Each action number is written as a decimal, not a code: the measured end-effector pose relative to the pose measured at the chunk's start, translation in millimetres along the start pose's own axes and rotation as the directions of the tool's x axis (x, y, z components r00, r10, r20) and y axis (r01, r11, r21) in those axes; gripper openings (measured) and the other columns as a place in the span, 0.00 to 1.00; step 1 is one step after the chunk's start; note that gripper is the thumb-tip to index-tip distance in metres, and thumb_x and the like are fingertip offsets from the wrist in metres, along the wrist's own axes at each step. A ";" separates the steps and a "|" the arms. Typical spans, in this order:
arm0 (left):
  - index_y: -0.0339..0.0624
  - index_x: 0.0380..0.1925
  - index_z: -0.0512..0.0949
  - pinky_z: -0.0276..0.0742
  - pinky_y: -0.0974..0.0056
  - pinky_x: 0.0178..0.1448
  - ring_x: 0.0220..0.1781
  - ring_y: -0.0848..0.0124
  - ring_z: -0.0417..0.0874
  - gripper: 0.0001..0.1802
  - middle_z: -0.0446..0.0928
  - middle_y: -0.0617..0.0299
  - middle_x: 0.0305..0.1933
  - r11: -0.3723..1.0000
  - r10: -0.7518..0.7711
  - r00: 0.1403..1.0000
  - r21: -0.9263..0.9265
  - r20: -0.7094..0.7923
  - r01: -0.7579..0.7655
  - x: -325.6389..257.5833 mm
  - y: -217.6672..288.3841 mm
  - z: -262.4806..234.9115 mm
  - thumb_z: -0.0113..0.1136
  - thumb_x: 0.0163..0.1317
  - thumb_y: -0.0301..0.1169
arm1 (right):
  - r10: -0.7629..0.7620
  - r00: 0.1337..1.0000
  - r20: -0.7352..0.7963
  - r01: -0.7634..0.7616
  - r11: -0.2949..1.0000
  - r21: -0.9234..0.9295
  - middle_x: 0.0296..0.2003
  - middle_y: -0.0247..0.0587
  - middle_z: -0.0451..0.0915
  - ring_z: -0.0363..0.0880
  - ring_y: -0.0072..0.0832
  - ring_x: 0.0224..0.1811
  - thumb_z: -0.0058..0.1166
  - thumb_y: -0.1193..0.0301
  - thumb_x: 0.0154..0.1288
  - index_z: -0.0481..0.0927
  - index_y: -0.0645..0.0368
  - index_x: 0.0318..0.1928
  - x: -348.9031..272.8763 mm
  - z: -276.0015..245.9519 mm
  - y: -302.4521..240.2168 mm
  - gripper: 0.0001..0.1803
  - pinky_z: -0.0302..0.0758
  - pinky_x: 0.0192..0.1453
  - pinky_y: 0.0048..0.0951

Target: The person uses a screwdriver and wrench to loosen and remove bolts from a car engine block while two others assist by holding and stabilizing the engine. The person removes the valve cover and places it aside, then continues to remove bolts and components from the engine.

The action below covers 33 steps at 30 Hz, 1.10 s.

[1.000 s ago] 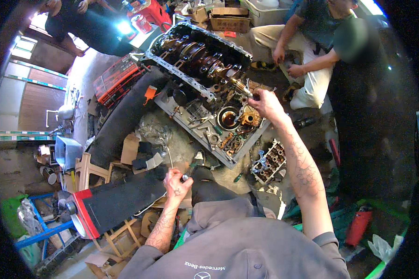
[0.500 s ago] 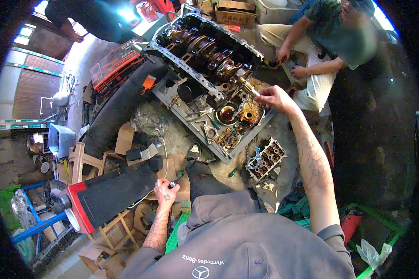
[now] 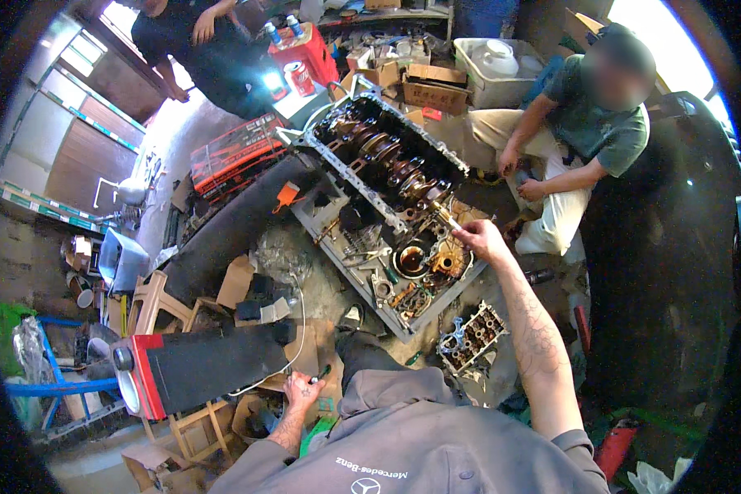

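Note:
A big engine block lies with its inside facing up, and an oily crankshaft runs along it. My right hand reaches over the near end of the crankshaft, fingers pinched at its shiny end; the contact itself is partly hidden. Below it, the metal tray under the block holds a round oily ring and several small engine parts. Low and nearer my body, my left hand is closed around a slim dark pen-like tool, too small to identify.
A co-worker sits at the right, hands together. Another person stands at the far left. A cylinder head rests on the floor near the tray. A black padded bench with a red end lies left, crossed by a white cable.
The whole view has tilted upward, so the engine block and hands sit lower. My right hand stays at the crankshaft's end; my left hand still holds the slim tool, turned slightly.

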State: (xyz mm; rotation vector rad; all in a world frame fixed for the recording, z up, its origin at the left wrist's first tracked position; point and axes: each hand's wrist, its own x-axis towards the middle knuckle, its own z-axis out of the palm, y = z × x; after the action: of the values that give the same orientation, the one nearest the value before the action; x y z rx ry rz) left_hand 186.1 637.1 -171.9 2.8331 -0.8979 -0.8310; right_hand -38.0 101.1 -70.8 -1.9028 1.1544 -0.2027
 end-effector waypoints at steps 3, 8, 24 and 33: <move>0.42 0.31 0.83 0.62 0.49 0.59 0.55 0.57 0.69 0.26 0.72 0.52 0.48 0.994 -0.036 0.989 0.103 0.145 0.021 -11.4 16.2 -21.1 0.61 0.41 0.53 | 0.218 0.962 0.164 -0.267 0.876 0.401 0.24 0.31 0.73 0.72 0.20 0.25 0.59 0.58 0.60 0.77 0.64 0.33 -6.8 1.5 -8.4 0.18 0.76 0.30 0.25; 0.42 0.28 0.83 0.64 0.50 0.57 0.54 0.56 0.70 0.24 0.73 0.52 0.46 0.994 -0.027 0.997 0.104 0.078 0.019 -17.2 5.8 -11.9 0.62 0.41 0.51 | 0.154 0.974 0.168 -0.223 0.806 0.549 0.24 0.30 0.75 0.72 0.19 0.25 0.59 0.57 0.58 0.79 0.64 0.35 -9.4 6.1 -5.8 0.20 0.75 0.32 0.23; 0.42 0.26 0.82 0.65 0.50 0.54 0.49 0.58 0.72 0.21 0.74 0.56 0.42 0.998 0.034 0.999 0.060 0.000 -0.034 8.5 21.9 -20.6 0.65 0.38 0.48 | -0.233 0.844 -0.483 0.221 0.972 -0.082 0.31 0.42 0.76 0.77 0.34 0.35 0.65 0.70 0.48 0.76 0.60 0.38 -116.8 -45.6 -79.5 0.17 0.74 0.41 0.31; 0.40 0.24 0.82 0.69 0.46 0.49 0.47 0.52 0.74 0.17 0.75 0.50 0.39 0.958 0.215 0.973 0.175 0.084 -0.227 35.7 31.2 -24.0 0.62 0.41 0.43 | -0.294 0.572 -0.766 0.390 0.919 -0.061 0.30 0.42 0.77 0.77 0.37 0.31 0.68 0.75 0.43 0.74 0.59 0.34 -223.0 -90.4 -111.0 0.17 0.75 0.36 0.33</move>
State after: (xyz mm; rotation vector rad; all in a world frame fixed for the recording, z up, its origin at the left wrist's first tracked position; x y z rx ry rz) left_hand 206.7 589.1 -162.1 2.7949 -1.3374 -0.8542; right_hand -139.0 242.3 129.3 -1.9564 1.2227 -1.3963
